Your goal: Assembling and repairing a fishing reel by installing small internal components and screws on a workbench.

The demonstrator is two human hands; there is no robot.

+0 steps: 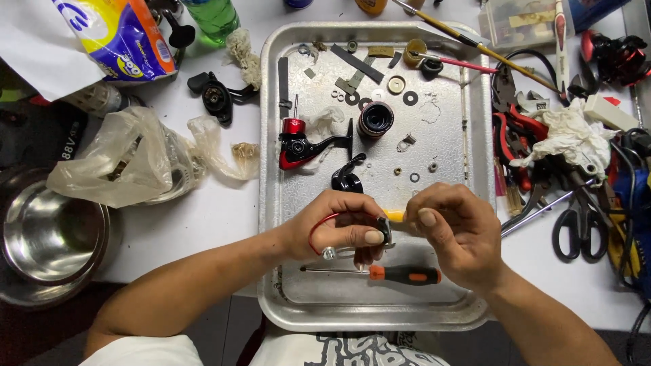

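Observation:
My left hand [339, 227] pinches a small metal part with a thin red wire loop [317, 229] curving out of its palm side. My right hand [456, 230] grips a yellow-handled tool [395, 216] whose end meets that part between the two thumbs. Both hands hover over the near half of a metal tray [475, 135]. Just below them on the tray lies a screwdriver with a black and orange handle [405, 274]. Farther back on the tray lie a red and black reel body [298, 144], a round spool [375, 119] and a black curved part [346, 177].
Washers, small rings and flat strips are scattered over the tray's far half. Right of the tray lie pliers [512, 125], a crumpled cloth [573, 135] and scissors [580, 227]. A steel bowl [47, 237], crumpled plastic bags [129, 156] and a black part [215, 98] are at left.

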